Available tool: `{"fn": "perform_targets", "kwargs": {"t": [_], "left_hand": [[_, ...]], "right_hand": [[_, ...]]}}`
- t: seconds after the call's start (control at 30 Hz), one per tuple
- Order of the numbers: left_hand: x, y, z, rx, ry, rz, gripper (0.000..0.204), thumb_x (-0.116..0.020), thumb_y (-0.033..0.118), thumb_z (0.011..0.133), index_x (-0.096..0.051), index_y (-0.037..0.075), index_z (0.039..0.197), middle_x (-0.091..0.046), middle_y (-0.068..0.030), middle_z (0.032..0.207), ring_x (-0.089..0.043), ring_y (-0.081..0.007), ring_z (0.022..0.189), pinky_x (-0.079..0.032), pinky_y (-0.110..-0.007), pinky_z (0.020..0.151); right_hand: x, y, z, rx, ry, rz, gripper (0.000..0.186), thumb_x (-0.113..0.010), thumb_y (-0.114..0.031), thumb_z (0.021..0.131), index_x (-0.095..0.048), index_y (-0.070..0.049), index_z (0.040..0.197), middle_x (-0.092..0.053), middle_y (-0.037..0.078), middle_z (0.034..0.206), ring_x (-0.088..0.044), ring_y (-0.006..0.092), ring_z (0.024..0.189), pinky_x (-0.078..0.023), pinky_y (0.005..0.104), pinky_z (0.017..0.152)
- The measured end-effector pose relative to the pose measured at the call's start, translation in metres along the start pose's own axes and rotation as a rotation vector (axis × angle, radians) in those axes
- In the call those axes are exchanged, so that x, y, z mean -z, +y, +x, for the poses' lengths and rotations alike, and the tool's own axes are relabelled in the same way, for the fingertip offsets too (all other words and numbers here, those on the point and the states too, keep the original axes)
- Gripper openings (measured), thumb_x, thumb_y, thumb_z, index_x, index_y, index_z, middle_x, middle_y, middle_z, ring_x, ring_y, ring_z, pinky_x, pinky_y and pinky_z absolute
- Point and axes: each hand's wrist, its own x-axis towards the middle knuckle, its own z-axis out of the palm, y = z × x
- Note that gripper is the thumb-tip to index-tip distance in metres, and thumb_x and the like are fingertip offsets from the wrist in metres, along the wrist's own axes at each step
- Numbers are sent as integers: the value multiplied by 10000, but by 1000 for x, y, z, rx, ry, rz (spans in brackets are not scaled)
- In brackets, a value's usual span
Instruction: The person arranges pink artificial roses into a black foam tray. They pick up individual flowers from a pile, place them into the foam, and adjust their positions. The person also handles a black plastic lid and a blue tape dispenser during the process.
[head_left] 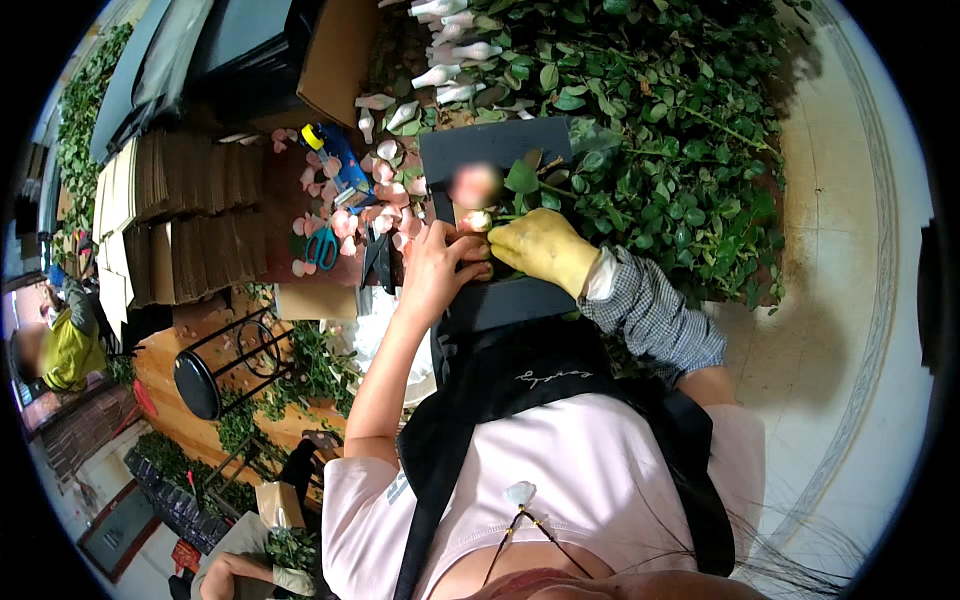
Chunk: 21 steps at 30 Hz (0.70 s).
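A dark grey board (495,145) lies on the worktop in front of me, with several cut roses on it. My bare left hand (438,265) reaches over its left side. Its fingers are curled round a rose head that is mostly hidden under them. Just beyond the fingertips sits a pale cream-pink rose (477,220); past it, a larger pinkish rose (474,186) looks blurred. My right hand (545,248), in a yellow glove, is closed with its fingertips at the rose stems, right beside the left fingers. Green leaves (521,178) stick out above the glove.
Leafy stems (660,150) heap up at the right, with white-sleeved buds (455,60) at the far side. Teal scissors (321,248), a blue tape dispenser (345,170) and loose petals (390,195) lie left. Folded cardboard (190,210) is stacked farther left; a black stool (198,385) stands beyond.
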Motion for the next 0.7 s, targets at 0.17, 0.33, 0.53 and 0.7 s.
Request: {"fn": "perform_targets", "kwargs": {"t": [0.17, 0.33, 0.53, 0.7], "left_hand": [[-3, 5, 1, 8, -29, 13, 370, -841, 213, 726, -704, 88, 1047, -561, -99, 1092, -558, -323, 1041, -458, -452, 905], [-1, 9, 1, -89, 15, 138, 358, -810, 272, 737, -722, 111, 1044, -592, -56, 1252, -541, -289, 1186, -365, -472, 1047], [1, 9, 2, -80, -2, 54, 313, -801, 255, 770, -743, 110, 1042, -623, -31, 1220, -559, -255, 1159, -385, -453, 1031], [-24, -21, -4, 374, 258, -310, 340, -788, 200, 847, -699, 66, 1146, -633, -122, 1181, -572, -304, 1123, -444, -419, 971]], "right_hand": [[-10, -1, 17, -293, 75, -124, 180, -604, -253, 901, -709, -133, 819, -734, 94, 770, -724, 297, 697, -563, 435, 621], [-7, -7, 13, -164, 14, -171, 167, -623, -265, 889, -707, -126, 850, -732, 103, 759, -729, 276, 697, -567, 407, 594], [-9, 5, 15, -285, 284, -226, 226, -657, -369, 918, -676, -158, 996, -669, 80, 617, -670, 288, 569, -531, 425, 548], [-20, 20, 17, -171, 250, -128, 235, -658, -393, 912, -685, -165, 963, -677, 73, 626, -669, 305, 575, -538, 445, 567]]}}
